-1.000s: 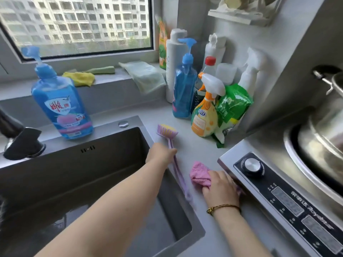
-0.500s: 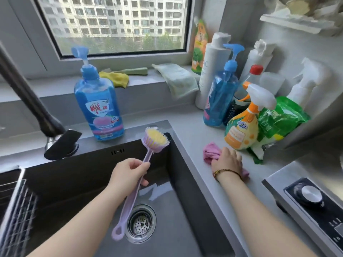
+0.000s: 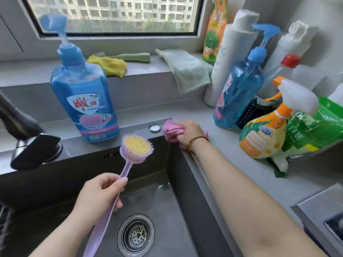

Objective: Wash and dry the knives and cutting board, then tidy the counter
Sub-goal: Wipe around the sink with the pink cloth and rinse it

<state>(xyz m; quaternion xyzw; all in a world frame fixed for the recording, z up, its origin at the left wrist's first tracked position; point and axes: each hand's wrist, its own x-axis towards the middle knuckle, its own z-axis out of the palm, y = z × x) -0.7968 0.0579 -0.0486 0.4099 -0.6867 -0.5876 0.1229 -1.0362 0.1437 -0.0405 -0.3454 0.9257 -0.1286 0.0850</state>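
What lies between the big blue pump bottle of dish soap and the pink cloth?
A small round metal cap on the dark sink rim, in the head view.

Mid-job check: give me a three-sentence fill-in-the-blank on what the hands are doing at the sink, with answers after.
1. The left hand grips the dish brush by its ____.
2. The right hand holds a ____ cloth against the counter.
3. The dish brush's bristles are ____.
Missing words: handle; pink; yellow.
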